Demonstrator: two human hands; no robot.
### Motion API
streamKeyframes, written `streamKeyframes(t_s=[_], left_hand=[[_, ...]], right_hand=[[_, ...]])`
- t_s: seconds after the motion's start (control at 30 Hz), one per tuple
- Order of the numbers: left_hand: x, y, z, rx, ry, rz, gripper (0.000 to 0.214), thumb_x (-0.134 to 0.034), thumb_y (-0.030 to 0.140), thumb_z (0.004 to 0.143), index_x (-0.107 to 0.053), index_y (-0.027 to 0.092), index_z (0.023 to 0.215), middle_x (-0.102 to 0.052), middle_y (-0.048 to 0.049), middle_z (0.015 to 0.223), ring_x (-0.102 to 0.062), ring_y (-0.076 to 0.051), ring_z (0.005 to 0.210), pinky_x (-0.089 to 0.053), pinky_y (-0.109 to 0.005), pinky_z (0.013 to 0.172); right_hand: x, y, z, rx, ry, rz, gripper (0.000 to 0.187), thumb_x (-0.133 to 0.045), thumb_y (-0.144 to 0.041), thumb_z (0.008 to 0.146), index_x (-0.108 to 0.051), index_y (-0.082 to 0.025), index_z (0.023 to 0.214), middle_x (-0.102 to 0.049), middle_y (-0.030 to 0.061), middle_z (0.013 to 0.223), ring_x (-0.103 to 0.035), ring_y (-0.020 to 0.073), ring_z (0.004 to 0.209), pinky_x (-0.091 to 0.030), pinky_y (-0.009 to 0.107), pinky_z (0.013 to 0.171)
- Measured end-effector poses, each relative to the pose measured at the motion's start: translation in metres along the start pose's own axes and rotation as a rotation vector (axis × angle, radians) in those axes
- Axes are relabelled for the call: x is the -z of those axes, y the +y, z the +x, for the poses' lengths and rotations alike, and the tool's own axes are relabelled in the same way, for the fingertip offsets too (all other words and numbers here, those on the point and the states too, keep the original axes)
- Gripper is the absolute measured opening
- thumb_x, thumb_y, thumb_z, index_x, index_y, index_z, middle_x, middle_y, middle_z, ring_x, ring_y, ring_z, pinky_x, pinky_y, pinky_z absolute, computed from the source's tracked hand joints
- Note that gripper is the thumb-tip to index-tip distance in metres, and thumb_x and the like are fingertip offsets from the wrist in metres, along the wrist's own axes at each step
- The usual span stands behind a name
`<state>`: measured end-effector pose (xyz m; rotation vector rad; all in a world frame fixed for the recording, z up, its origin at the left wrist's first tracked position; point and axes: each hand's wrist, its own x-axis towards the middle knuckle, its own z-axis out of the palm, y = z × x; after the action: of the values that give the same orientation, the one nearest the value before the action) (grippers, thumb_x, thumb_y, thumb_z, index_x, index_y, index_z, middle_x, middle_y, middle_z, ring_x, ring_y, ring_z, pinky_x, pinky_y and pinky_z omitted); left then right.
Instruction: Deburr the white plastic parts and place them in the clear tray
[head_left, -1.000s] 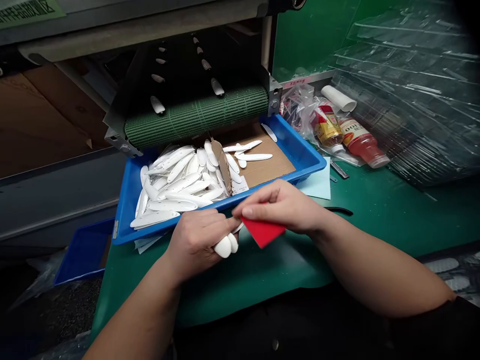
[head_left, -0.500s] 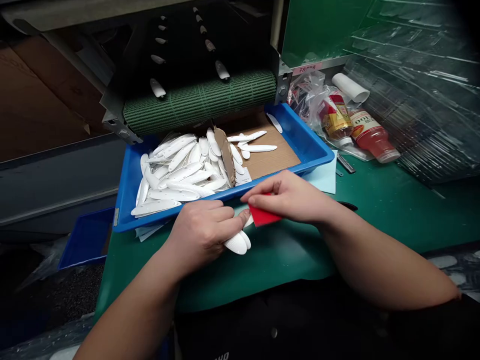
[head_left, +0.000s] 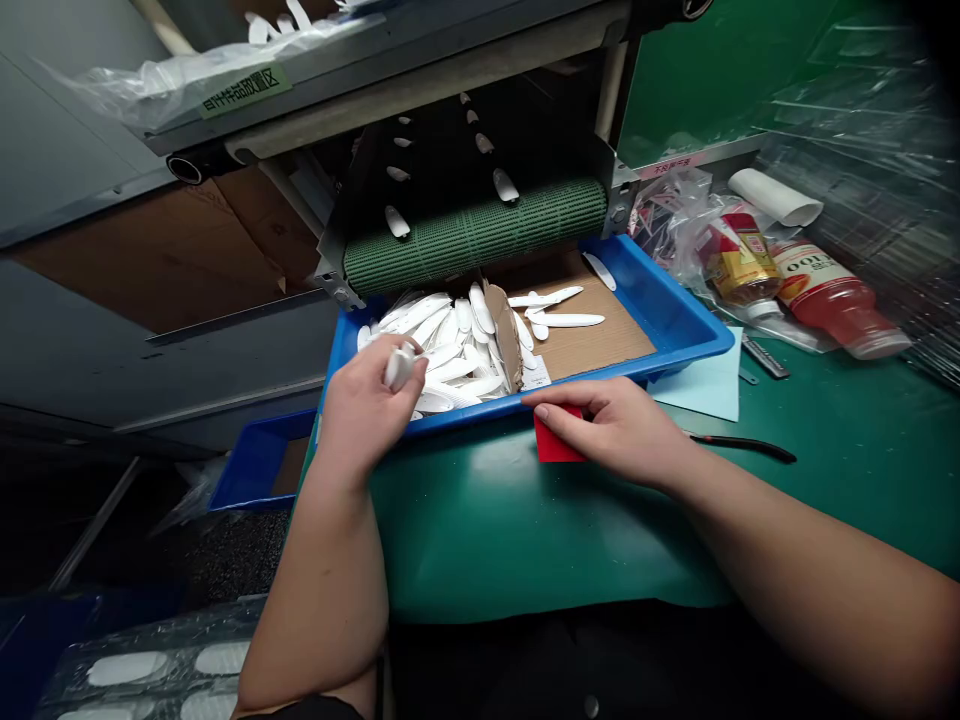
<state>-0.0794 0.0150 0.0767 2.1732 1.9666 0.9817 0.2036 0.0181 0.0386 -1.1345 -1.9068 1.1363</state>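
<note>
My left hand (head_left: pixel 364 410) hangs over the near left part of the blue plastic tray (head_left: pixel 667 300), gripping a white oval plastic piece (head_left: pixel 400 365) between its fingers. Beside it lies a heap of similar white pieces (head_left: pixel 450 350), with a few more on the cardboard liner (head_left: pixel 592 335). An upright cardboard strip (head_left: pixel 504 335) stands against the heap. My right hand (head_left: pixel 619 430) rests on the green table just in front of the tray, holding a red card (head_left: pixel 559 442), which its fingers partly hide.
A green belt roller (head_left: pixel 472 235) with white pieces above it stands behind the tray. To the right lie a pale blue sheet (head_left: pixel 697 385), black-handled tool (head_left: pixel 742 448), plastic bag (head_left: pixel 667 215) and red bottle (head_left: pixel 832 300). A second blue tray (head_left: pixel 259 460) sits lower left.
My left hand has moved away from my right, back over the tray, with a white piece in its fingers. My right hand has moved down the red card, and the view has swung left.
</note>
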Motion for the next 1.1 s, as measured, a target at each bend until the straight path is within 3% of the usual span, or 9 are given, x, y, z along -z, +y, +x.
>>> streamKeyframes(t_s=[0.1,0.2,0.5,0.6,0.7,0.8,0.87,0.97,1.1], left_hand=[[0.007,-0.002,0.004,0.036,-0.343,0.242,0.020,-0.063,0.042,0.095,-0.068,0.024,0.089,-0.072,-0.0036,0.088,-0.065,-0.025,0.083,-0.041,-0.030,0.065],[0.007,-0.004,0.008,0.104,-0.477,0.297,0.023,-0.066,0.047,0.091,-0.070,0.024,0.092,-0.074,-0.0061,0.090,-0.066,-0.028,0.088,-0.042,-0.030,0.067],[0.003,-0.003,0.016,0.118,-0.555,0.365,0.032,-0.065,0.045,0.090,-0.063,0.025,0.115,-0.074,-0.0087,0.108,-0.066,-0.030,0.095,-0.036,-0.031,0.063],[0.007,-0.001,0.012,0.114,-0.507,0.378,0.019,-0.063,0.043,0.092,-0.060,0.024,0.095,-0.071,-0.0061,0.092,-0.064,-0.028,0.085,-0.031,-0.031,0.059],[0.013,0.000,0.006,0.108,-0.375,0.337,0.030,-0.063,0.043,0.095,-0.051,0.023,0.075,-0.064,-0.0028,0.077,-0.059,-0.024,0.074,-0.030,-0.032,0.059],[0.013,0.008,-0.002,-0.081,-0.193,0.184,0.028,-0.063,0.035,0.097,-0.052,0.022,0.075,-0.063,-0.0023,0.083,-0.060,-0.021,0.079,-0.037,-0.031,0.064],[0.008,0.017,-0.011,-0.243,-0.157,0.049,0.017,-0.062,0.026,0.097,-0.058,0.021,0.082,-0.067,-0.0047,0.107,-0.064,-0.021,0.093,-0.043,-0.030,0.071],[-0.005,0.032,-0.025,-0.394,-0.263,-0.017,0.010,-0.061,0.016,0.094,-0.059,0.020,0.085,-0.065,-0.0037,0.131,-0.067,-0.018,0.096,-0.043,-0.028,0.068],[-0.015,0.042,-0.033,-0.377,-0.419,-0.100,0.013,-0.067,0.022,0.094,-0.056,0.022,0.088,-0.069,0.0000,0.096,-0.062,-0.015,0.075,-0.041,-0.027,0.062]], right_hand=[[-0.002,0.003,0.001,0.025,-0.044,-0.039,0.027,-0.064,-0.033,0.096,-0.083,-0.027,0.114,-0.081,0.0003,0.108,-0.077,0.0256,0.098,-0.058,0.035,0.086],[-0.003,0.004,0.001,0.028,-0.058,-0.062,0.027,-0.063,-0.031,0.096,-0.083,-0.027,0.114,-0.081,0.0001,0.110,-0.076,0.0266,0.101,-0.057,0.035,0.086],[-0.007,0.006,0.002,0.048,-0.077,-0.082,0.026,-0.064,-0.029,0.096,-0.083,-0.026,0.114,-0.080,-0.0016,0.113,-0.075,0.0252,0.107,-0.055,0.036,0.097],[-0.007,0.006,0.001,0.053,-0.070,-0.079,0.027,-0.063,-0.028,0.096,-0.082,-0.025,0.114,-0.080,-0.0009,0.114,-0.075,0.0247,0.108,-0.055,0.035,0.097],[-0.007,0.004,0.001,0.051,-0.069,-0.055,0.026,-0.063,-0.028,0.096,-0.082,-0.025,0.114,-0.080,0.0003,0.114,-0.075,0.0246,0.108,-0.054,0.034,0.096],[-0.008,0.003,0.001,0.020,-0.067,0.042,0.025,-0.066,-0.036,0.097,-0.083,-0.024,0.112,-0.080,0.0021,0.113,-0.073,0.0250,0.107,-0.053,0.034,0.094],[-0.008,0.003,0.001,-0.020,-0.055,0.174,0.031,-0.067,-0.047,0.097,-0.083,-0.021,0.108,-0.080,0.0032,0.106,-0.072,0.0238,0.099,-0.052,0.032,0.085],[-0.008,0.005,0.002,-0.064,-0.035,0.360,0.041,-0.072,-0.057,0.091,-0.079,-0.017,0.092,-0.072,0.0013,0.080,-0.061,0.0173,0.073,-0.043,0.027,0.065],[-0.005,0.005,0.003,-0.087,-0.051,0.412,0.043,-0.079,-0.057,0.085,-0.069,-0.015,0.078,-0.059,-0.0020,0.068,-0.048,0.0127,0.065,-0.035,0.025,0.059]])
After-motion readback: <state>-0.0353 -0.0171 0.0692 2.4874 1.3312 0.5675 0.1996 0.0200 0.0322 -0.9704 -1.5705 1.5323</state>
